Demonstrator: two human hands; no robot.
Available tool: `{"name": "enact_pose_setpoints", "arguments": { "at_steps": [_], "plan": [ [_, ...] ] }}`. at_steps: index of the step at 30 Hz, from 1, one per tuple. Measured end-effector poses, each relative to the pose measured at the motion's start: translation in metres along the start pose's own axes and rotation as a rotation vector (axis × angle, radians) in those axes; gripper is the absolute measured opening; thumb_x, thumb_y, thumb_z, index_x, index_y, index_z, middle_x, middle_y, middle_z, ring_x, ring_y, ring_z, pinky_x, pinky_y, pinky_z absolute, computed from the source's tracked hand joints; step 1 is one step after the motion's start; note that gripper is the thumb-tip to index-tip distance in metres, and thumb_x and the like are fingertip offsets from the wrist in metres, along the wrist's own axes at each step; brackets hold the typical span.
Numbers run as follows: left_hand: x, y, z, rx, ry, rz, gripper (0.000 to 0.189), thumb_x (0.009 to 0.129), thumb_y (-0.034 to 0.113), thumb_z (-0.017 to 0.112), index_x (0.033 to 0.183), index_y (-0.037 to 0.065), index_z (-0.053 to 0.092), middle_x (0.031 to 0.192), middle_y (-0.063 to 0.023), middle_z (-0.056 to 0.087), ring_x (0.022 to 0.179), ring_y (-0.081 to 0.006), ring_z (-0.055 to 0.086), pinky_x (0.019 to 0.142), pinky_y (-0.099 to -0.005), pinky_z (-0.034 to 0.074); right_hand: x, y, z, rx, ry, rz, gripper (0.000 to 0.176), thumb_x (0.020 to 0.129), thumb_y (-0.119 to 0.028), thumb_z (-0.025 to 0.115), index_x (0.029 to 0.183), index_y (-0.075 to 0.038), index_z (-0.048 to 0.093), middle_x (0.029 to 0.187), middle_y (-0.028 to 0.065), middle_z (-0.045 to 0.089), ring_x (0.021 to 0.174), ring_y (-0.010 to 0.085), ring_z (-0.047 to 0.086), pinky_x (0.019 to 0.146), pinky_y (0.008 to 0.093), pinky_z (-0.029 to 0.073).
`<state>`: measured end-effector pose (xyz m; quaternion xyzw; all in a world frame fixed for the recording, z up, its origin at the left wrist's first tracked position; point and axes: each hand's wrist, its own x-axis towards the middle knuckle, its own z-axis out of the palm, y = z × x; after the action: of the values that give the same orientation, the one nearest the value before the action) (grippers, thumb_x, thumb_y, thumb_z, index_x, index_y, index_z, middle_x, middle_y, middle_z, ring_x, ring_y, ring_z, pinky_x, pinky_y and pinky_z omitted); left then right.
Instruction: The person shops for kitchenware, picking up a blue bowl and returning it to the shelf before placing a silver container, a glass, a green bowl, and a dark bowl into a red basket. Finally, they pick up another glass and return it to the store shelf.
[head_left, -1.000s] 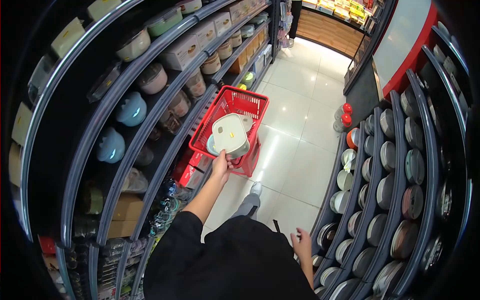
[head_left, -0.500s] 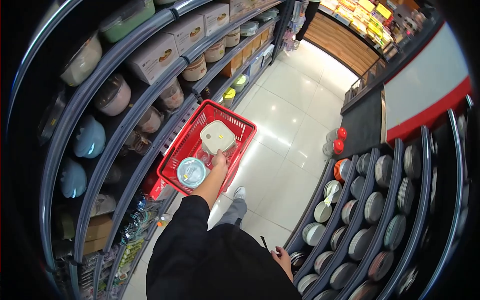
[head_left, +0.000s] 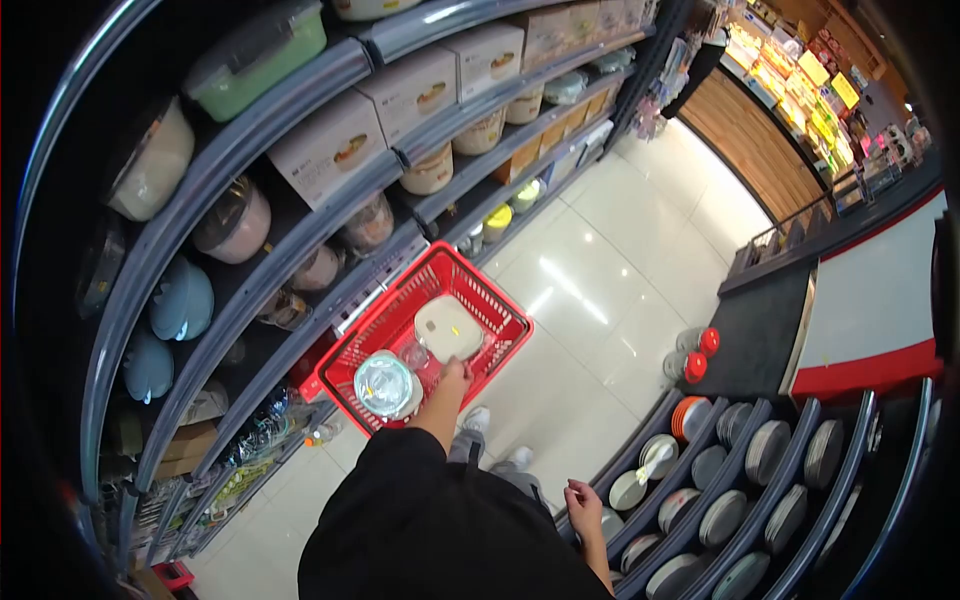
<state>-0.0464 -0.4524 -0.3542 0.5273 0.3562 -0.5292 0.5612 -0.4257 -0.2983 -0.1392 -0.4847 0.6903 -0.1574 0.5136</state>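
My left hand [head_left: 457,374] reaches over the red shopping basket [head_left: 340,372], its fingers closed. The hand seems to hold the basket, though the exact grip point is hidden. Beside my fingertips in the basket lies a container with a cream lid [head_left: 445,325]. A clear container [head_left: 414,353] sits in the middle, and a round container with a pale blue rim [head_left: 384,384] is at the near left end. My right hand [head_left: 583,503] hangs low by the plate racks, fingers loosely bent and apart, with nothing visible in it.
Shelves on the left hold boxes [head_left: 328,148], a green container [head_left: 262,65] and blue pots [head_left: 182,300]. Racks of plates [head_left: 722,517] curve along the right. Red-lidded jars [head_left: 697,355] stand on the tiled floor [head_left: 600,300]. Farther off is a lit, wood-fronted counter [head_left: 740,130].
My view has shifted along the aisle, and both feet now show. The basket stays with my left hand. My right hand has come up slightly beside the plate racks.
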Motion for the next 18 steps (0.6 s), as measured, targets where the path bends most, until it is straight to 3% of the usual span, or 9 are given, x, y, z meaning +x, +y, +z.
{"name": "enact_pose_setpoints", "arguments": {
  "at_steps": [1,3,5,9,12,14,15,17,18],
  "plan": [
    [0.001,0.001,-0.002,0.027,0.003,-0.004,0.021,0.096,0.028,0.045,0.103,0.01,0.051,0.085,-0.0052,0.056,0.061,-0.0122,0.051,0.048,-0.0246,0.046,0.009,-0.007,-0.001,-0.012,-0.045,0.017,0.029,0.087,-0.018,0.062,0.111,-0.001,0.061,0.101,0.0131,0.064,0.085,0.0189,0.065,0.073,0.0297,0.051],
    [-0.032,0.006,0.01,0.055,0.114,0.0,0.012,0.095,0.018,0.043,0.095,0.011,0.053,0.074,-0.004,0.054,0.058,-0.0123,0.051,0.045,-0.0224,0.045,0.028,-0.022,-0.002,0.028,-0.101,-0.072,0.028,0.087,-0.016,0.062,0.11,-0.001,0.062,0.1,0.0137,0.065,0.085,0.0192,0.065,0.072,0.0291,0.051],
    [-0.024,0.007,0.006,0.024,0.152,-0.049,0.012,0.091,0.011,0.043,0.097,0.01,0.053,0.076,-0.0076,0.053,0.059,-0.0159,0.053,0.047,-0.0243,0.048,0.055,-0.026,-0.004,0.049,-0.194,-0.058,0.027,0.088,-0.015,0.062,0.111,-0.002,0.061,0.095,0.0078,0.066,0.082,0.0132,0.062,0.073,0.0263,0.05],
    [-0.032,0.006,0.0,0.031,0.179,-0.014,0.018,0.087,0.004,0.041,0.101,0.007,0.053,0.08,-0.0136,0.053,0.059,-0.0205,0.053,0.047,-0.0284,0.049,0.123,-0.057,-0.018,-0.1,-0.379,-0.215,0.027,0.089,-0.016,0.061,0.112,-0.003,0.061,0.092,0.0073,0.067,0.081,0.0126,0.062,0.073,0.027,0.05],
    [-0.038,0.007,-0.013,0.011,0.231,0.079,0.017,0.086,0.009,0.046,0.099,0.006,0.056,0.08,-0.0159,0.058,0.063,-0.0216,0.058,0.05,-0.0335,0.05,0.178,-0.099,-0.038,-0.156,-0.51,-0.305,0.027,0.089,-0.019,0.06,0.111,-0.004,0.062,0.089,0.0085,0.067,0.078,0.0128,0.062,0.073,0.0278,0.05],
    [-0.035,0.0,-0.023,0.923,0.523,0.669,0.026,0.085,0.024,0.051,0.095,0.002,0.061,0.089,-0.0213,0.064,0.079,-0.0351,0.063,0.068,-0.0462,0.051,0.227,-0.111,-0.059,-0.18,-0.533,-0.412,0.027,0.088,-0.02,0.061,0.11,-0.005,0.062,0.088,0.0089,0.067,0.078,0.0138,0.063,0.072,0.0283,0.051],
    [-0.059,-0.012,-0.013,0.888,0.55,0.672,0.026,0.085,0.024,0.051,0.095,0.002,0.061,0.089,-0.0213,0.064,0.079,-0.0351,0.063,0.068,-0.0462,0.051,0.253,-0.116,-0.066,-0.192,-0.537,-0.492,0.027,0.088,-0.02,0.061,0.109,-0.005,0.063,0.088,0.0092,0.068,0.078,0.0148,0.064,0.072,0.0287,0.051],
    [-0.128,-0.031,-0.003,1.015,0.605,0.884,0.036,0.082,0.033,0.054,0.089,-0.001,0.065,0.087,-0.0243,0.065,0.086,-0.0377,0.064,0.076,-0.0464,0.05,0.307,-0.112,-0.089,-0.231,-0.528,-0.502,0.025,0.087,-0.018,0.061,0.105,-0.003,0.064,0.086,0.0115,0.068,0.077,0.018,0.065,0.07,0.0304,0.051],
    [-0.12,-0.045,-0.01,1.078,0.616,0.96,0.035,0.082,0.033,0.054,0.088,0.001,0.066,0.083,-0.0248,0.064,0.082,-0.0392,0.064,0.074,-0.047,0.05,0.329,-0.117,-0.101,-0.218,-0.498,-0.545,0.024,0.086,-0.017,0.061,0.104,-0.002,0.064,0.086,0.0121,0.068,0.076,0.0186,0.065,0.069,0.0306,0.051]
  ]
}}
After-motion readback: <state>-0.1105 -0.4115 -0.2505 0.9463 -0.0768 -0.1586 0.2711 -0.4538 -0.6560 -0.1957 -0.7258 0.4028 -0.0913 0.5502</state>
